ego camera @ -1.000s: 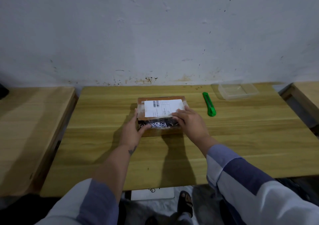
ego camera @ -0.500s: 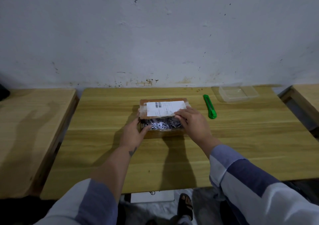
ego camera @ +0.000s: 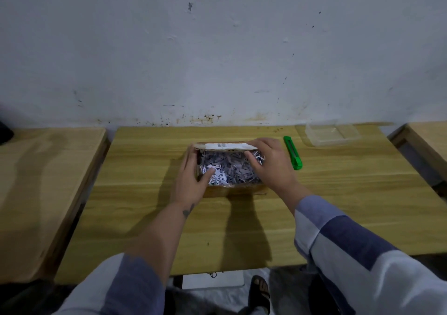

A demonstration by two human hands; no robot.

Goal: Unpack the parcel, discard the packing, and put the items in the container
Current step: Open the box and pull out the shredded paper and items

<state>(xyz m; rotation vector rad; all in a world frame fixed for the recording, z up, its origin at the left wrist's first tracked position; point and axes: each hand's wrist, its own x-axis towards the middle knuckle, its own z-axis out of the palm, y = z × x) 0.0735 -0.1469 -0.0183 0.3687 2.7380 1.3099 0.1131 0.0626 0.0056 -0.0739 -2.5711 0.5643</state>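
Wooden table [ego camera: 338, 205], left hand [ego camera: 191, 181] gripping open parcel [ego camera: 237, 190], right hand [ego camera: 273, 167] holding lifted flap [ego camera: 225, 146], fingers curled

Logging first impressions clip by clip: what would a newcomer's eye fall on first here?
The open cardboard parcel at the centre of the table, brimming with shredded paper, with the left hand and right hand holding its ends. Next, the bright green utility knife just right of it, and the clear container at the far right corner.
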